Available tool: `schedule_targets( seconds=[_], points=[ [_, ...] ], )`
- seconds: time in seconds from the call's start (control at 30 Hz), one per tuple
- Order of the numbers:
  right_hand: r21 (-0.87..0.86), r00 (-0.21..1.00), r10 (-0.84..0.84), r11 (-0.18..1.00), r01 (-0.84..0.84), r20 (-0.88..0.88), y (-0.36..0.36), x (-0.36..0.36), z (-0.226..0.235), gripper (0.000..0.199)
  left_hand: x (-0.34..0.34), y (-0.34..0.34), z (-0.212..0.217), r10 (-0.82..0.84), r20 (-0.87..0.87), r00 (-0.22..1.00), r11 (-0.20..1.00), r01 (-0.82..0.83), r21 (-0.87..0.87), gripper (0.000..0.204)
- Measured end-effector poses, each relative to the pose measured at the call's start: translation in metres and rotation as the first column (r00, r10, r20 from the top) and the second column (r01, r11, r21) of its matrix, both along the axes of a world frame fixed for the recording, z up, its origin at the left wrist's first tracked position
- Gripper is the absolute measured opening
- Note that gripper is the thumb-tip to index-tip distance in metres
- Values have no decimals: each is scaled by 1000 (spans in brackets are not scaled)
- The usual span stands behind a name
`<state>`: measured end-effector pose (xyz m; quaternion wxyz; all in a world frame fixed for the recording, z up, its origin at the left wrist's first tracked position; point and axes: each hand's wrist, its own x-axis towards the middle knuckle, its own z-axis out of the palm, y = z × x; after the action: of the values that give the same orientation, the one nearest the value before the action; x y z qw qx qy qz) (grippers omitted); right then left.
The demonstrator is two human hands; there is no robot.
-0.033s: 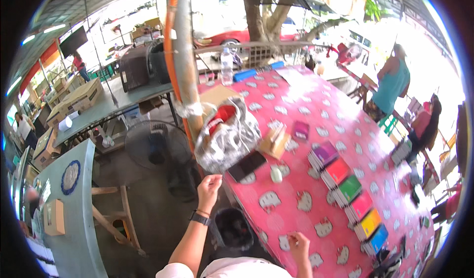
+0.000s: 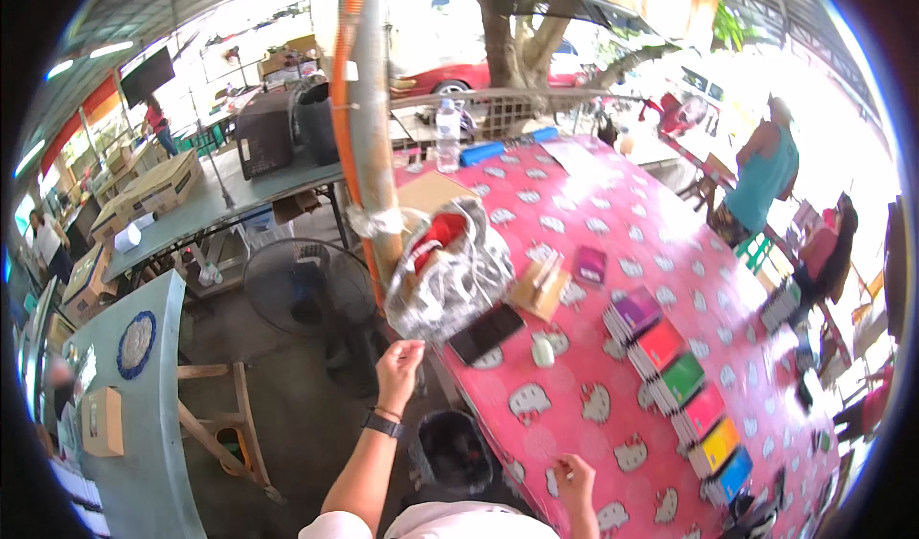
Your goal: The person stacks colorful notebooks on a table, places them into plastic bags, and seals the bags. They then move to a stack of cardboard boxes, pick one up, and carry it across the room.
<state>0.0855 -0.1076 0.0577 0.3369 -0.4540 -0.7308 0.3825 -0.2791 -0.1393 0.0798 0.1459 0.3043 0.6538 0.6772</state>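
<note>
My left hand [image 2: 398, 370] is raised beside the pink table's near left edge, its fingers pressed together; whatever they hold, if anything, is too small to make out. A dark band circles that wrist. Lower right, my right hand [image 2: 575, 484] hovers over the pink patterned tablecloth [image 2: 565, 424], fingers loosely bent and apart, with nothing visible in it. Closest to my left hand lie a black phone [image 2: 486, 333] and a grey-silver bag [image 2: 450, 285] with red inside. Right of the phone is a pale green rounded object [image 2: 543, 350]. Colourful notebook stacks [image 2: 682, 376] run diagonally beyond my right hand.
A black bin [image 2: 454, 451] stands below the table edge. A post [image 2: 371, 146] with an orange pipe rises behind the bag. Left are a floor fan [image 2: 308, 285] and a grey table [image 2: 153, 415]. A person in a teal top [image 2: 766, 175] stands far right.
The view has shifted slightly, so the table and its things appear a little further right and lower. Both hands keep nearly the same pose.
</note>
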Motion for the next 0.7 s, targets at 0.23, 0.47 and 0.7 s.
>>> schedule_targets(
  seconds=[0.23, 0.47, 0.7],
  points=[
    [85, 982, 185, 980, -182, -25, 58, -158, 42, 8, -122, -46, 18, 166, 169, 972, 982, -178, 61, 39],
    [140, 898, 436, 887, -439, 54, 102, -236, 39, 7, -120, -120, -26, 445, 157, 882, 895, -431, -115, 56],
    [560, 983, 65, 814, -152, 172, 204, -351, 90, 54, -190, -116, -91, 354, 523, 775, 906, -424, 14, 37]
  ],
)
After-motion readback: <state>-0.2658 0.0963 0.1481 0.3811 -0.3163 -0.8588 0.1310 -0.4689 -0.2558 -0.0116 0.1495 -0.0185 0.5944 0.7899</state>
